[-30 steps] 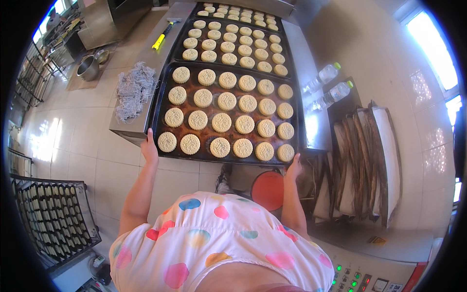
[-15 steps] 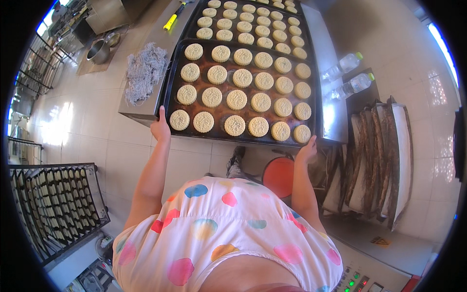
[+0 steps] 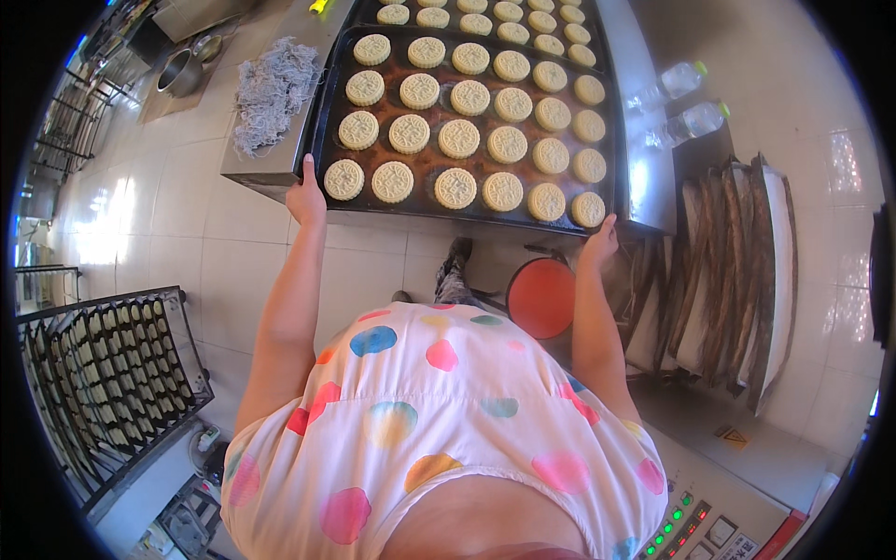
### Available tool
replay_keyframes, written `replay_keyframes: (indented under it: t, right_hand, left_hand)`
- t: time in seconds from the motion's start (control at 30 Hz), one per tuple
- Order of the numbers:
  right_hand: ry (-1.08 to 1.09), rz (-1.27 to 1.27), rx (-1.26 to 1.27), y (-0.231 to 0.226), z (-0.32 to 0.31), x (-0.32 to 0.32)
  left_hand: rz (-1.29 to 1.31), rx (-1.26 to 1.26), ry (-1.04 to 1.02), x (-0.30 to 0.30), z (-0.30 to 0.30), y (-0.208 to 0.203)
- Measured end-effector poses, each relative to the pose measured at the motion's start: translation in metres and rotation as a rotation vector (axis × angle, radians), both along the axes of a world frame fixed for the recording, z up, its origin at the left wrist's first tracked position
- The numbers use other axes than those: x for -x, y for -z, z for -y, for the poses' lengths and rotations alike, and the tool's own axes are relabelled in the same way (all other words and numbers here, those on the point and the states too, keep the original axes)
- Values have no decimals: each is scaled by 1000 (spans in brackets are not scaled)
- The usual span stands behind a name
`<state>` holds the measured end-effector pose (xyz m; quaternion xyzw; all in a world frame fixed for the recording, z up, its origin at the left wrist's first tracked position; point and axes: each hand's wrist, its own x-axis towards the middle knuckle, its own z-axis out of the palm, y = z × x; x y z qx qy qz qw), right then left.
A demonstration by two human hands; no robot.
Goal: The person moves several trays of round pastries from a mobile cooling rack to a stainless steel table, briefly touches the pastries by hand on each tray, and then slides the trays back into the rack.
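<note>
A view from above looks down on a person in a white top with coloured dots, standing at a steel bench [image 3: 644, 177]. Both arms reach forward to a dark baking tray [image 3: 322, 131] that lies on the bench, filled with round pale biscuits [image 3: 455, 188] set in 4 neat rows.

The left hand [image 3: 306, 198] grips the near left corner of the tray, fingers curled over its edge, just beside the nearest biscuit at that corner. The right hand [image 3: 598, 245] grasps the near right corner of the tray, fingers closed on the rim below the last biscuit in the front row. The near edge of the tray sits at the front edge of the bench.

A second tray [image 3: 347, 17] of similar biscuits lies beyond the first, touching its far side. To the left of the trays, on the bench, lies a grey heap of tangled cloth or mesh [image 3: 269, 89]. To the right, 2 clear plastic bottles [image 3: 691, 119] lie on their sides.

On the tiled floor below the bench stands a round red stool [image 3: 541, 297], near the right arm. Further right, several worn wooden boards [image 3: 737, 271] lean together on edge. At the lower left, a metal rack [image 3: 103, 373] holds a tray of many small pale pieces. A metal pot [image 3: 179, 73] stands on the floor at the upper left.
</note>
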<state>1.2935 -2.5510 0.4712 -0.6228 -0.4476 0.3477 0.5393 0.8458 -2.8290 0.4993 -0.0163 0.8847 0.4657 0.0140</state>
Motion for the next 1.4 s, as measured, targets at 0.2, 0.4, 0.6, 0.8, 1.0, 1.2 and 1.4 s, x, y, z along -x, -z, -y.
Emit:
replay_keyframes:
  t: [0.2,0.4,0.6,0.8,1.0,1.2,1.4]
  right_hand:
    - [23,38,-64,-4,6,2]
    - [81,-80,-44,-3,12,7]
    - [83,63,-9,-8,12,6]
    - [85,45,-49,-9,9,8]
    - [100,73,-30,-9,7,8]
    - [107,191,4,-14,12,7]
    - [96,141,-51,-15,11,7]
  left_hand:
    - [-67,24,25,1,-1,-2]
    - [-81,-9,12,1,-1,-4]
    - [-63,11,7,1,-1,-5]
    - [-34,-6,-19,-1,-3,-7]
    - [20,42,-19,-2,0,-12]
    - [27,24,0,-3,-1,-12]
    - [45,65,18,0,-1,-9]
